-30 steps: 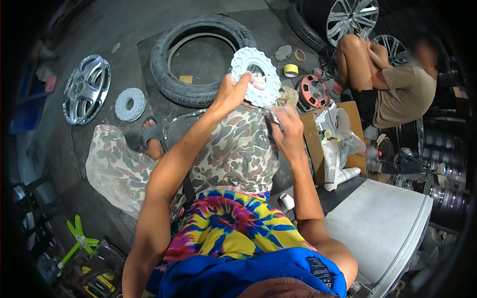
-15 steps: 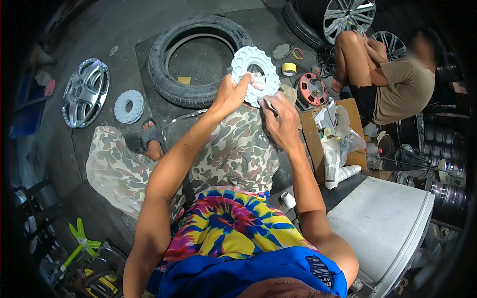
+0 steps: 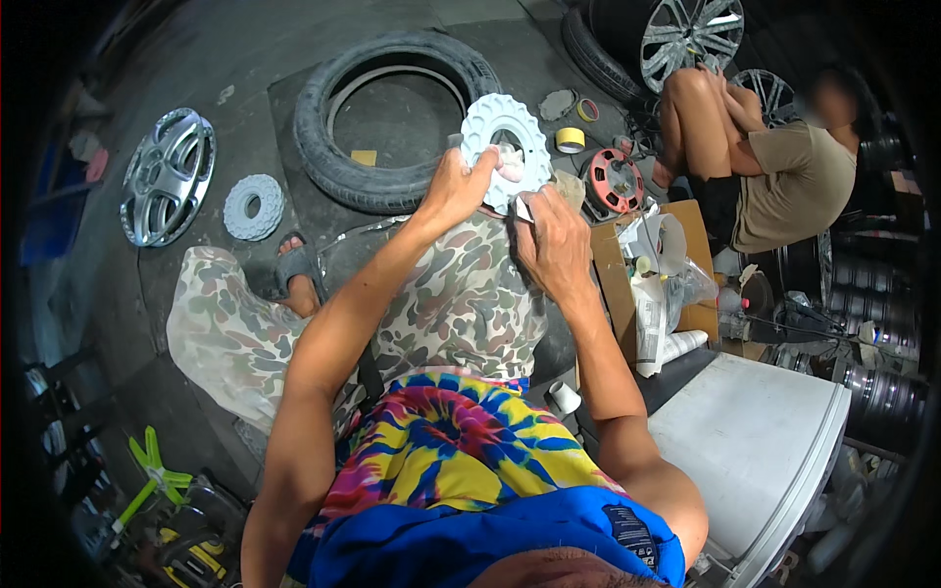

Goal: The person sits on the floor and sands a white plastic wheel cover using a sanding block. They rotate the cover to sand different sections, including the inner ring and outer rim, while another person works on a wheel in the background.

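A pale grey, scalloped ring-shaped disc (image 3: 534, 147) with a wide centre hole is held up at an angle above my camouflage-clad leg. My left hand (image 3: 459, 191) grips its left rim, thumb on the face. At its lower edge is my right hand (image 3: 557, 240), fingers pinched together around a small, flat, pale piece with a dark side, whose kind I cannot make out. Behind the disc's hole, something whitish shows, partly hidden. More scalloped grey discs (image 3: 254, 207) lie stacked on the floor to the left.
A big black tyre (image 3: 323, 147) lies beyond my hands. Far left is a silver wheel (image 3: 147, 201). On the right are yellow tape (image 3: 569, 140), a red-rimmed round part (image 3: 616, 180), a cardboard box (image 3: 610, 269), a white-topped surface (image 3: 750, 441) and a seated person (image 3: 799, 181).
The disc has turned slightly in my left hand and still faces up. My right hand's fingers have shifted a little along its lower edge, showing more of the pale piece.
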The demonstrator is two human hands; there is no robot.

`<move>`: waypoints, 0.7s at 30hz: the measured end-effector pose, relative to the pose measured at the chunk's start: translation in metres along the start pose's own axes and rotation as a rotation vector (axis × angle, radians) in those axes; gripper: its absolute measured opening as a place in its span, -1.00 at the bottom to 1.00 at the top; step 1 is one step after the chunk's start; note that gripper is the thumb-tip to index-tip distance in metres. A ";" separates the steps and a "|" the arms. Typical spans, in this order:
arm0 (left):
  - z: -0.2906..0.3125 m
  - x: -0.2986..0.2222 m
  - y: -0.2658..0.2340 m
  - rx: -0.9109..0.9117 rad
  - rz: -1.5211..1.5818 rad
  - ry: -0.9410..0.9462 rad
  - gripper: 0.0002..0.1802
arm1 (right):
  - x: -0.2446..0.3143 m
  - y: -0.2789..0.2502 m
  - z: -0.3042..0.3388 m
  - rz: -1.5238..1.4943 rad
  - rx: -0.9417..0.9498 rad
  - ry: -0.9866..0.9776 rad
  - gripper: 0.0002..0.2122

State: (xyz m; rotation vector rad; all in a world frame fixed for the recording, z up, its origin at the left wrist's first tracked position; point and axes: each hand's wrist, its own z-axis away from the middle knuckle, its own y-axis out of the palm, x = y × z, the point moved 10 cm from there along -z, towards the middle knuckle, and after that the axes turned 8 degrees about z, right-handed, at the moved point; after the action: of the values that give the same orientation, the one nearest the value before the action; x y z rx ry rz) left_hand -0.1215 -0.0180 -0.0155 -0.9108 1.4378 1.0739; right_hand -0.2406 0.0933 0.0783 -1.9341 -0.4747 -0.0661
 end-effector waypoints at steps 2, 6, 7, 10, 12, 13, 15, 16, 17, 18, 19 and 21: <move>0.005 -0.011 0.001 -0.026 -0.004 0.085 -0.50 | -0.006 0.004 0.003 -0.078 0.009 0.111 -0.85; 0.005 0.001 0.003 -0.008 0.042 -0.054 -0.49 | -0.050 0.043 0.026 -0.788 0.177 0.716 -0.81; 0.003 0.007 0.005 -0.019 0.043 -0.069 -0.49 | -0.059 0.053 0.034 -0.953 0.191 0.722 -0.78; 0.004 0.005 0.004 0.007 0.063 -0.042 -0.48 | -0.043 0.022 0.021 -0.753 -0.043 0.526 -0.80; 0.003 -0.002 0.004 0.020 0.067 0.008 -0.47 | -0.027 0.001 0.010 -0.448 -0.113 0.342 -0.87; 0.004 -0.005 0.003 0.012 0.058 0.030 -0.48 | -0.018 -0.003 0.009 -0.382 -0.115 0.291 -0.89; 0.005 -0.007 0.006 0.010 0.052 0.029 -0.48 | -0.001 -0.001 0.014 -0.290 -0.171 0.110 -0.85; 0.005 -0.006 0.007 0.012 0.052 0.008 -0.48 | 0.008 -0.001 0.018 -0.117 -0.175 0.032 -0.78; 0.005 -0.006 0.006 0.008 0.052 -0.012 -0.48 | 0.011 0.000 0.022 -0.101 -0.188 0.041 -0.77; 0.005 -0.005 0.006 0.003 0.057 -0.012 -0.48 | 0.013 0.001 0.024 -0.085 -0.201 0.049 -0.75; 0.005 -0.005 0.005 -0.002 0.063 -0.011 -0.48 | 0.013 0.002 0.024 -0.126 -0.177 0.056 -0.75; 0.005 -0.004 0.006 -0.001 0.085 -0.016 -0.49 | 0.011 0.004 0.023 -0.208 -0.130 0.072 -0.75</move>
State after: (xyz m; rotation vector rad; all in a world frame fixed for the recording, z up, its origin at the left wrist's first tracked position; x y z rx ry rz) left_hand -0.1248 -0.0116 -0.0113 -0.8457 1.4738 1.1427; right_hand -0.2332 0.1159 0.0682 -1.9953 -0.6359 -0.3064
